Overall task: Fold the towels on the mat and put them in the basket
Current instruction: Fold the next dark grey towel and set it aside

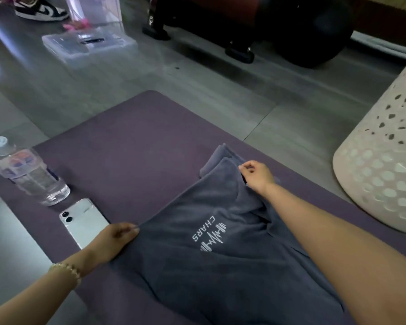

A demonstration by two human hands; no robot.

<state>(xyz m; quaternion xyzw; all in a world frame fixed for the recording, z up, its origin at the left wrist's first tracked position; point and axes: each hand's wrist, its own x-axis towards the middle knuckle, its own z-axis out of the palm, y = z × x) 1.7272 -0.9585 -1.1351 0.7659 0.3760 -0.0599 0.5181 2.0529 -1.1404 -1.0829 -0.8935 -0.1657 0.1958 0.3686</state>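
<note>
Nearest us on the purple mat [127, 160] lies the dark grey towel [209, 266], rumpled, with its white logo facing up. Our left hand [114, 242] pinches the towel's left corner. Our right hand [257, 175], fingers curled, seems to pinch its far edge, though the grip is blurred. On the mat's left edge sit a white phone [84, 221] and, beyond it, a water bottle [26, 172]. Off the mat's right side stands the white basket [380, 172].
</note>
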